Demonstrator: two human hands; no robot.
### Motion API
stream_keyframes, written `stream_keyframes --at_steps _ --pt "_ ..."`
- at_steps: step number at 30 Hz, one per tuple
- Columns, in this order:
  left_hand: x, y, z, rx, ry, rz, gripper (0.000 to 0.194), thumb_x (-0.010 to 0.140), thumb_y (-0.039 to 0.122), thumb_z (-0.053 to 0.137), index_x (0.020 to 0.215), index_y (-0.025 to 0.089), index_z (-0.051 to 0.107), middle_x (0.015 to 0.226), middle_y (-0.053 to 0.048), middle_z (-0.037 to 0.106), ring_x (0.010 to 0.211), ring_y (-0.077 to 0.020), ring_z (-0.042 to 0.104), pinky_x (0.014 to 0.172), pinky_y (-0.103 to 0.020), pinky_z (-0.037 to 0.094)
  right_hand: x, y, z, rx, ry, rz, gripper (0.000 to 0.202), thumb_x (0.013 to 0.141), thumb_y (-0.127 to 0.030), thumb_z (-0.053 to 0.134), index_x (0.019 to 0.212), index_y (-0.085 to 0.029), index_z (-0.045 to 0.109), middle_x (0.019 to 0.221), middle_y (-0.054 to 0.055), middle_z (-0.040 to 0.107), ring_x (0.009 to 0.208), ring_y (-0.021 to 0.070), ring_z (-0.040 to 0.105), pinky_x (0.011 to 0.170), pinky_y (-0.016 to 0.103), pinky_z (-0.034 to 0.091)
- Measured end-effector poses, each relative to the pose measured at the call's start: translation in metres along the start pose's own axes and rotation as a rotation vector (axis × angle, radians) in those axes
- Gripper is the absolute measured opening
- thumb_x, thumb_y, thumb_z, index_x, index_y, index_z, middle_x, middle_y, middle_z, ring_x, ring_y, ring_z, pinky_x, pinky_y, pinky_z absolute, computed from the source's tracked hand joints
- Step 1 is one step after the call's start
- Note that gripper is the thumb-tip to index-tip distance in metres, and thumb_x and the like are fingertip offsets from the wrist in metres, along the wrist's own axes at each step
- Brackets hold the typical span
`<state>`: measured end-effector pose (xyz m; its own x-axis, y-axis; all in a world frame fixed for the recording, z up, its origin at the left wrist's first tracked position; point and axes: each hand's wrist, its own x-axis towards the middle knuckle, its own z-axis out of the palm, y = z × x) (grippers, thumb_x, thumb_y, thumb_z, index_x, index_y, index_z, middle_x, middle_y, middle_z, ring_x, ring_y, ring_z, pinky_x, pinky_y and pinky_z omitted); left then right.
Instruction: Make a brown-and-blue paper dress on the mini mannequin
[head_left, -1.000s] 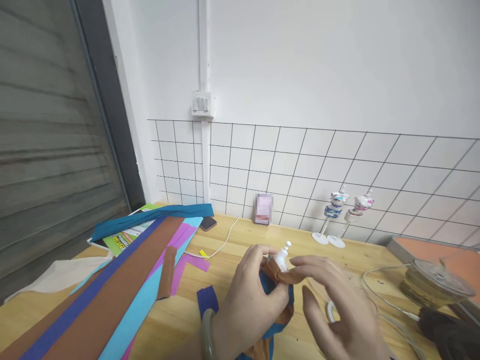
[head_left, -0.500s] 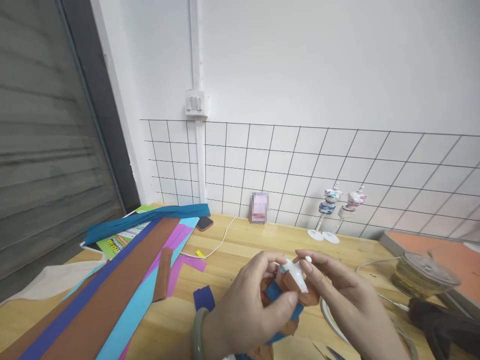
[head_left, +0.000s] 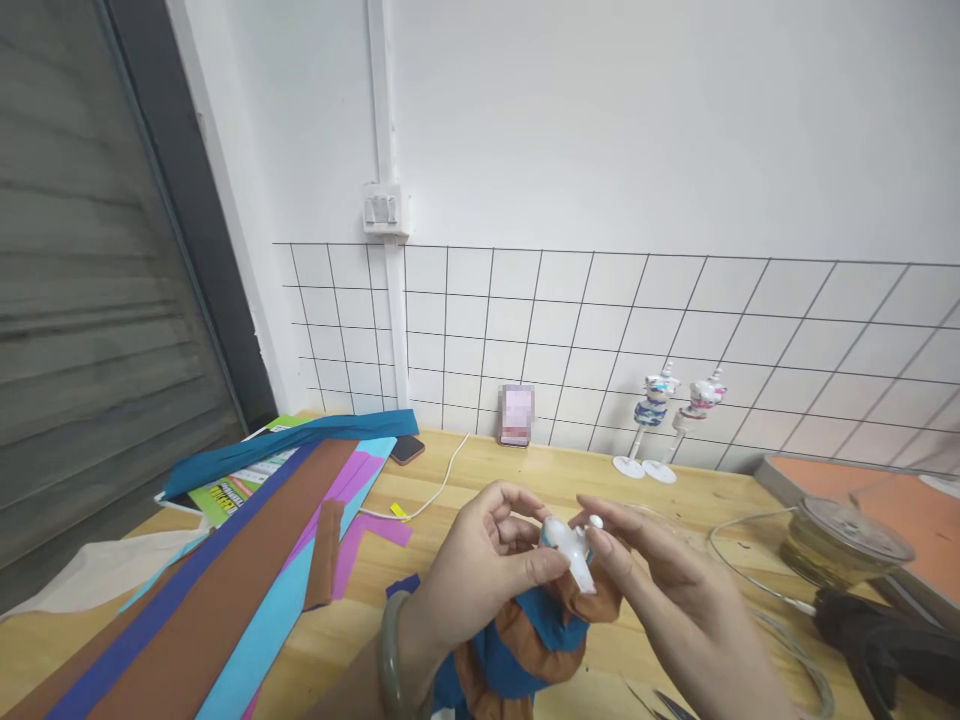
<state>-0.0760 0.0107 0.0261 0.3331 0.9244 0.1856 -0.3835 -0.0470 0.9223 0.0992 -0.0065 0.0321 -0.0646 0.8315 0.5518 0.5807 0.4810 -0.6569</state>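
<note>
Between my two hands is a small white mannequin torso (head_left: 574, 552) with a round white knob at its neck end, tilted toward the right. Brown and blue puffed fabric (head_left: 525, 640) hangs below it like a skirt. My left hand (head_left: 499, 560), with a bangle at the wrist, pinches the torso's left side between thumb and fingers. On the other side, my right hand (head_left: 652, 570) has its thumb and fingertips closed about the neck end by the knob.
Long paper or fabric strips (head_left: 247, 560) cover the left of the table. Two small dress forms (head_left: 654, 400) and a phone (head_left: 517, 415) stand by the wall grid. At right are a clear spool (head_left: 847, 540), a black tool (head_left: 877, 640) and cable; scissor tips (head_left: 671, 705) show at the bottom.
The torso and both hands have shifted slightly left. More of the brown and blue skirt shows below, and my left thumb has moved up onto the white torso.
</note>
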Motion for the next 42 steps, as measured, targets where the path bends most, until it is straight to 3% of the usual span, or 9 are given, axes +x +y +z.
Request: stream_keyframes --at_steps 3,7,12,17,20,25,31,42 --pt "0.002 0.004 -0.004 -0.052 0.037 0.006 0.041 0.065 0.023 0.079 0.09 0.017 0.048 0.079 -0.001 0.064 0.072 -0.0111 0.062 0.065 -0.022 0.046 -0.005 0.002 -0.003 -0.013 0.015 -0.085 0.035 0.088 -0.034 0.053 0.121 -0.025 0.056 0.111 0.006 0.069 0.101 0.0216 0.065 0.076 0.027 0.059" --pt "0.005 0.005 -0.009 -0.111 0.113 0.02 0.043 0.063 0.024 0.08 0.092 0.016 0.049 0.082 0.001 0.06 0.069 -0.009 0.06 0.063 -0.02 0.046 -0.007 0.0 -0.004 -0.146 -0.038 -0.357 0.042 0.086 -0.022 0.053 0.128 -0.024 0.047 0.127 0.007 0.057 0.119 0.0229 0.052 0.094 0.036 0.05" --pt "0.007 0.0 -0.01 -0.135 0.181 0.038 0.05 0.06 0.023 0.082 0.1 0.015 0.054 0.093 -0.002 0.058 0.074 -0.0101 0.06 0.067 -0.023 0.047 -0.001 -0.001 0.009 -0.181 -0.026 -0.606 0.042 0.085 -0.006 0.05 0.125 -0.017 0.047 0.111 0.011 0.062 0.106 0.0197 0.057 0.086 0.033 0.05" --pt "0.006 -0.002 -0.013 -0.073 0.145 -0.03 0.054 0.062 0.026 0.081 0.108 0.012 0.056 0.09 -0.006 0.064 0.077 -0.0128 0.06 0.071 -0.026 0.046 0.003 -0.002 0.013 -0.127 0.01 -0.653 0.038 0.084 0.0 0.049 0.119 -0.015 0.05 0.096 0.01 0.063 0.092 0.0183 0.058 0.077 0.034 0.048" --pt "0.006 -0.002 -0.014 -0.064 0.11 -0.051 0.048 0.062 0.027 0.081 0.102 0.011 0.06 0.083 -0.005 0.065 0.075 -0.013 0.06 0.071 -0.026 0.045 0.004 -0.003 0.01 -0.115 0.017 -0.661 0.034 0.084 0.0 0.05 0.114 -0.014 0.053 0.092 0.01 0.063 0.09 0.019 0.058 0.075 0.035 0.047" --pt "0.006 0.0 -0.011 -0.072 0.097 -0.039 0.035 0.056 0.026 0.083 0.081 0.012 0.063 0.079 -0.003 0.064 0.074 -0.0117 0.058 0.07 -0.024 0.045 0.003 0.001 0.005 -0.184 0.023 -0.689 0.031 0.082 -0.001 0.052 0.111 -0.015 0.056 0.095 0.01 0.066 0.093 0.0215 0.06 0.08 0.039 0.045" --pt "0.005 0.007 -0.009 -0.026 0.112 -0.037 0.033 0.056 0.026 0.083 0.077 0.012 0.062 0.073 0.001 0.06 0.069 -0.0086 0.055 0.067 -0.021 0.043 0.0 0.004 0.0 -0.315 0.083 -0.809 0.029 0.083 -0.003 0.054 0.11 -0.012 0.06 0.101 0.015 0.069 0.099 0.0254 0.061 0.089 0.049 0.04" --pt "0.001 0.014 -0.007 0.076 0.129 -0.001 0.031 0.056 0.026 0.082 0.074 0.014 0.06 0.071 0.002 0.057 0.068 -0.0103 0.052 0.065 -0.022 0.042 -0.004 0.003 0.0 -0.346 0.167 -0.772 0.024 0.083 -0.005 0.056 0.105 -0.014 0.061 0.089 0.011 0.072 0.081 0.0232 0.065 0.079 0.044 0.041"
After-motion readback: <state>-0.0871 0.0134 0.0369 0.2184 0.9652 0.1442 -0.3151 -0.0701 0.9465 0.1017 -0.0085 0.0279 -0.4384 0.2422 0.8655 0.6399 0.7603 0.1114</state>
